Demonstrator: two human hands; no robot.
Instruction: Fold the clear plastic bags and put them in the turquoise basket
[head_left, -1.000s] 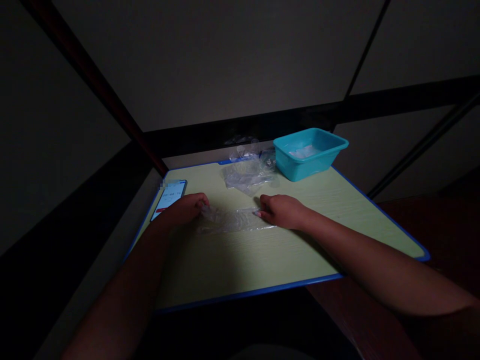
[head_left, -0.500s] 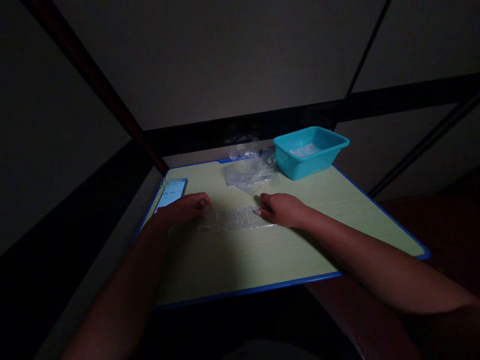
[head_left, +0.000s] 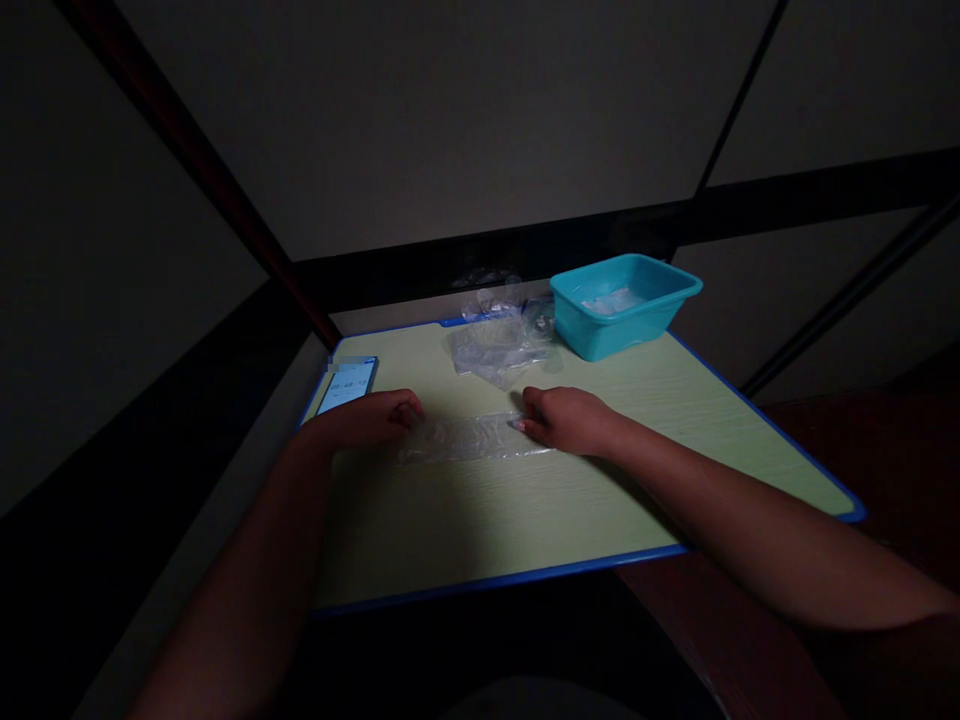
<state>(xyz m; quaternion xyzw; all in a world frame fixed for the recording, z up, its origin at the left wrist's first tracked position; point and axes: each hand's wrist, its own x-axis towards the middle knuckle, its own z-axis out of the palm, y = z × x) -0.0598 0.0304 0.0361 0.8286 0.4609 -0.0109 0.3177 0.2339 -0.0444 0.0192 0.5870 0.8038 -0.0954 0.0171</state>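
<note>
A clear plastic bag (head_left: pixel 469 438) lies stretched out sideways, low over the table between my two hands. Its left end is pinched in the curled fingers of my left hand (head_left: pixel 381 417). At the other end, my right hand (head_left: pixel 566 418) has thumb and fingers closed on the plastic. Behind the hands, a loose heap of clear plastic bags (head_left: pixel 495 350) lies crumpled near the far edge. The dim light hides the exact folds of the plastic.
The pale green table (head_left: pixel 600 510) has a blue rim. A turquoise basin (head_left: pixel 607 335) with some clear plastic inside stands at the back right. A phone (head_left: pixel 351 382) with a lit screen lies at the left edge, beyond my left wrist. A wall rises behind.
Both hands keep their grip on the plastic bag and have hardly moved. The whole view has shifted very slightly, and a little more of the phone shows.
</note>
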